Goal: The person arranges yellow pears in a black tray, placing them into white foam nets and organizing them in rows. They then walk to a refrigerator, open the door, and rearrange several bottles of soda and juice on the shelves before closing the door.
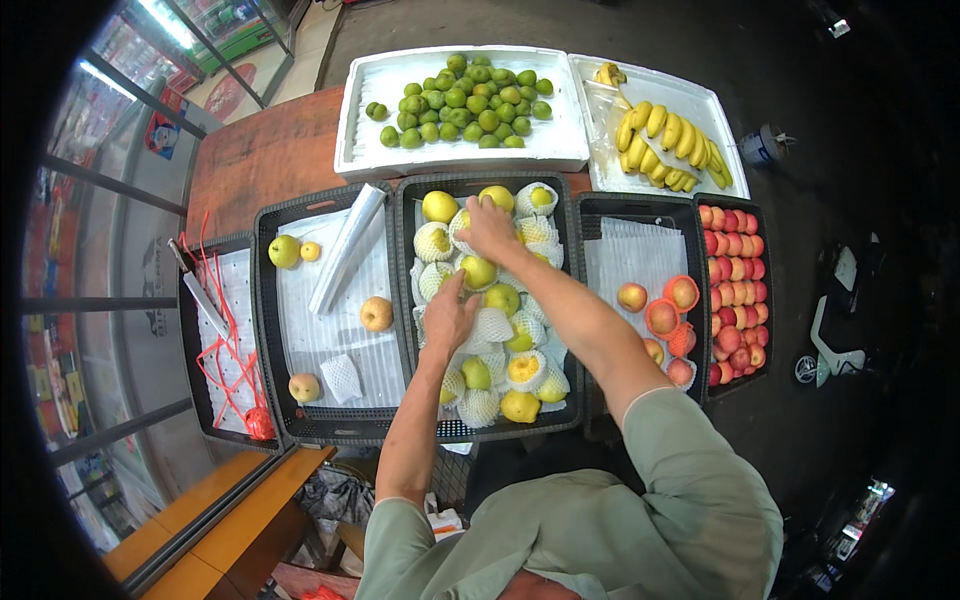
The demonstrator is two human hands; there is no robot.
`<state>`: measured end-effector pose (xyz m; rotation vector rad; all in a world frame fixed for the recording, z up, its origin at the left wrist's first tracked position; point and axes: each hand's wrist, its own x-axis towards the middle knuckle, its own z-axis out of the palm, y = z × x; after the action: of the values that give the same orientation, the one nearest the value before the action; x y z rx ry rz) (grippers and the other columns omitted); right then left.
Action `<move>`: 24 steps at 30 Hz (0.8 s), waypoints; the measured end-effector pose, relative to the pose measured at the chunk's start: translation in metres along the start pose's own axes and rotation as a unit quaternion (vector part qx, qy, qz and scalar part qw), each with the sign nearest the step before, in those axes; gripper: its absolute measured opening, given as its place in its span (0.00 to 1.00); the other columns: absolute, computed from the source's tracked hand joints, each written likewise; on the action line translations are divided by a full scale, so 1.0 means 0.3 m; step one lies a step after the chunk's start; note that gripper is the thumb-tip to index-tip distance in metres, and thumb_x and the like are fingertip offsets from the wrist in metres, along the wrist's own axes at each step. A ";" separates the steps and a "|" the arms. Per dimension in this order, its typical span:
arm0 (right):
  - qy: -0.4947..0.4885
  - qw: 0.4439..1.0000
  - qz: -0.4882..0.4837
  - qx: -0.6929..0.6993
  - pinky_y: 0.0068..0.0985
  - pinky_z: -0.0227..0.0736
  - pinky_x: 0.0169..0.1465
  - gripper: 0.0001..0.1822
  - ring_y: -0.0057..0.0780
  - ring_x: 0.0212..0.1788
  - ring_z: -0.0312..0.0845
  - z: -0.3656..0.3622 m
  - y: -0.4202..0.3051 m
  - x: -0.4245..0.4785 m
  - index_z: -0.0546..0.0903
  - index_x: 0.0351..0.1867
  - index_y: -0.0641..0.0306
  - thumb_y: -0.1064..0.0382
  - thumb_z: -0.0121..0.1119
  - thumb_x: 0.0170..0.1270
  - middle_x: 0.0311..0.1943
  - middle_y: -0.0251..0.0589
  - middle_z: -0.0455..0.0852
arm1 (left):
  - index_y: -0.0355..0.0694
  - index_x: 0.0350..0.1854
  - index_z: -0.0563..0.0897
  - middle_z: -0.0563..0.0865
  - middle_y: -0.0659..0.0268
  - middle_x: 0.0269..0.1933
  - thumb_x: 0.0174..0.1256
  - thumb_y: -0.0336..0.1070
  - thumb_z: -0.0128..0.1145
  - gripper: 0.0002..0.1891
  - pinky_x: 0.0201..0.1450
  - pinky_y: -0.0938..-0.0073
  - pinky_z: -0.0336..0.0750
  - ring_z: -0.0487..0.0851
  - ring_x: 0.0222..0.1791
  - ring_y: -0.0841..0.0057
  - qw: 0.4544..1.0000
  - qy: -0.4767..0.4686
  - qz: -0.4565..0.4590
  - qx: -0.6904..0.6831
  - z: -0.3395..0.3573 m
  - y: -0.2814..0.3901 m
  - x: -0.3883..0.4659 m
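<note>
Both hands reach into a black plastic crate (574, 315) of yellow-green pears, several of them in white foam net sleeves. My right hand (491, 231) is at the back of the crate, its fingers over a sleeved pear (459, 223); whether it grips the pear is unclear. My left hand (450, 316) lies lower and to the left, with fingers apart, its fingertips near a bare pear (478, 272). A green pear (502, 298) is just right of it, above a loose white foam sleeve (489, 330).
The left crate (330, 433) holds a plastic film roll (347, 250) and several fruits. Farther left, a knife (205, 304) lies by red string (225, 349). Apples (739, 289) fill the far-right crate. Green fruits (465, 105) and bananas (667, 142) sit behind in white foam boxes.
</note>
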<state>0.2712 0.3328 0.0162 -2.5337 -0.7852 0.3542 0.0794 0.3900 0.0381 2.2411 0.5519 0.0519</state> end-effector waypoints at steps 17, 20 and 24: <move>-0.042 0.996 -0.080 0.017 0.43 0.64 0.62 0.35 0.46 0.60 0.79 -0.118 0.215 -0.134 0.78 0.60 0.53 0.62 0.77 0.46 0.53 0.46 0.86 | 0.34 0.59 0.82 0.89 0.62 0.47 0.79 0.36 0.59 0.14 0.48 0.69 0.86 0.89 0.44 0.74 0.725 0.085 -0.296 -0.616 -0.160 -0.213 -0.407; -0.024 0.985 -0.030 0.168 0.42 0.73 0.60 0.35 0.46 0.57 0.83 -0.205 0.191 -0.155 0.79 0.61 0.55 0.64 0.77 0.46 0.54 0.47 0.87 | 0.38 0.58 0.83 0.85 0.66 0.43 0.80 0.40 0.58 0.14 0.48 0.65 0.86 0.88 0.43 0.72 0.707 0.105 -0.307 -0.628 -0.153 -0.220 -0.448; -0.070 0.852 0.026 0.517 0.37 0.79 0.58 0.35 0.40 0.58 0.84 -0.300 0.234 -0.249 0.75 0.68 0.59 0.67 0.72 0.57 0.58 0.46 0.85 | 0.39 0.58 0.81 0.85 0.60 0.45 0.81 0.43 0.55 0.15 0.45 0.58 0.87 0.88 0.43 0.64 0.640 0.138 -0.318 -0.685 -0.099 -0.203 -0.467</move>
<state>0.2773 0.2061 0.0666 -1.5094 -0.3842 0.7454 -0.0761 0.3896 0.0335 0.4624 0.9798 0.3319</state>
